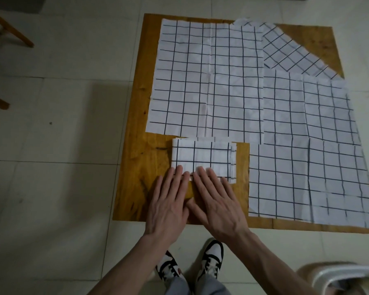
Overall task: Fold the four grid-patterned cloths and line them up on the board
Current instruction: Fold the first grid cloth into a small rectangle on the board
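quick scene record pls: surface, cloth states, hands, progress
surface: brown wooden board lying on pale floor tiles
folded: one white black-grid cloth folded into a small rectangle, near edge of board
unfolded: three, all flat; large cloth at far left, diagonal cloth at far right partly under the others, large cloth on the right overhanging the board's right edge
left hand: flat, fingertips on folded cloth's near edge
right hand: flat, fingertips on the same edge
progress: one of four folded; no line-up yet
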Tool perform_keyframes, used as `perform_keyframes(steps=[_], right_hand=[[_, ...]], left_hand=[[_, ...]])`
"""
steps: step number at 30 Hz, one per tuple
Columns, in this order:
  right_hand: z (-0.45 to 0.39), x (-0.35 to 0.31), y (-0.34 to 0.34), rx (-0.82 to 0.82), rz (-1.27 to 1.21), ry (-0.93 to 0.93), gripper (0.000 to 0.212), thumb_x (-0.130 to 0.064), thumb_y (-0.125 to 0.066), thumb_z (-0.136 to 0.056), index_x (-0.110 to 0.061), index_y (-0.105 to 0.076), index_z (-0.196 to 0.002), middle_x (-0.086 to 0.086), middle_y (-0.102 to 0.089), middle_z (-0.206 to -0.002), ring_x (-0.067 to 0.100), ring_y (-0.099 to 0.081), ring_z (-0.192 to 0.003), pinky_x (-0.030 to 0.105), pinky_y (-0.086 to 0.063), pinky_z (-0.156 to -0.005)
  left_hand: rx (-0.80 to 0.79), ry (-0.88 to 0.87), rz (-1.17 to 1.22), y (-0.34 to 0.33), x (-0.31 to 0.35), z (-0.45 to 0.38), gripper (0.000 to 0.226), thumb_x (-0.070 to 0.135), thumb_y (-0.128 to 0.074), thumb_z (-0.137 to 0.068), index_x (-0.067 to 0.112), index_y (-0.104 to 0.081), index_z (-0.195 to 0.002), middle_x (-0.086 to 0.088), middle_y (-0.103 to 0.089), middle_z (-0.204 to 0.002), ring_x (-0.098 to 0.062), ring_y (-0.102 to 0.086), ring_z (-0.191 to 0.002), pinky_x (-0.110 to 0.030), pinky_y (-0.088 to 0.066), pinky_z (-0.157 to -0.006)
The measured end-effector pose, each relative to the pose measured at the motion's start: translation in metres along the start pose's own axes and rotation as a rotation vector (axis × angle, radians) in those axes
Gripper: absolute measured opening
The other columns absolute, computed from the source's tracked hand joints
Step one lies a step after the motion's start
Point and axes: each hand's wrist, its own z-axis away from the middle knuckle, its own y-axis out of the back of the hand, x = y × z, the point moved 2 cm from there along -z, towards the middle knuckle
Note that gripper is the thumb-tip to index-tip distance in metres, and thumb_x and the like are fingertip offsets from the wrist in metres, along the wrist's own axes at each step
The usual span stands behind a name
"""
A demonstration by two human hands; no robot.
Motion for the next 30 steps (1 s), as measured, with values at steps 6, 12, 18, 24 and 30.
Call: perform_keyframes(steps=[6,12,18,24,30], right_hand=[[0.001,0.004,0.002,0.005,-0.011,0.028,0.075,-0.069,-0.015,-0.105,-0.029,0.009,-0.164,-0.01,0.015,-0.171,0.011,0.017,-0.157,0.042,0.001,-0.128],[0.01,0.022,0.003,0.04,0.009,-0.012,0.078,-0.069,-0.018,-0.105,-0.025,0.006,-0.165,-0.006,0.01,-0.172,0.011,0.01,-0.158,0.044,-0.007,-0.127],[0.02,0.036,0.001,0.065,0.049,-0.063,0.088,-0.071,-0.026,-0.103,-0.014,0.001,-0.165,0.003,0.004,-0.173,0.016,0.004,-0.16,0.043,-0.009,-0.128],[0.02,0.035,0.003,0.05,0.032,-0.072,0.087,-0.071,-0.021,-0.103,-0.014,0.002,-0.165,0.003,0.006,-0.173,0.015,0.008,-0.159,0.042,-0.006,-0.128],[0.02,0.035,0.005,0.031,0.018,-0.068,0.086,-0.073,-0.014,-0.103,-0.016,0.006,-0.164,0.001,0.011,-0.172,0.014,0.013,-0.158,0.042,-0.004,-0.127]], left_hand=[[-0.012,-0.029,-0.015,0.002,-0.007,0.0,0.072,0.056,-0.013,-0.104,0.019,-0.008,-0.166,-0.01,0.0,-0.174,-0.027,-0.002,-0.161,-0.057,-0.022,-0.126],[-0.013,-0.053,0.0,0.004,-0.01,0.001,0.069,0.057,-0.013,-0.108,0.021,-0.004,-0.166,-0.008,0.002,-0.174,-0.024,0.002,-0.161,-0.055,-0.021,-0.126],[-0.007,-0.037,0.043,0.004,-0.009,0.002,0.068,0.056,-0.015,-0.108,0.022,-0.004,-0.166,-0.007,0.002,-0.174,-0.023,0.002,-0.161,-0.055,-0.019,-0.127],[0.078,0.072,0.288,0.007,-0.01,0.004,0.063,0.046,-0.028,-0.11,0.021,-0.014,-0.166,-0.001,-0.007,-0.175,-0.02,-0.007,-0.161,-0.052,-0.023,-0.127],[0.159,0.273,0.341,0.018,-0.011,0.002,0.061,0.041,-0.028,-0.108,0.013,-0.023,-0.163,-0.006,-0.02,-0.171,-0.022,-0.022,-0.157,-0.052,-0.033,-0.122]])
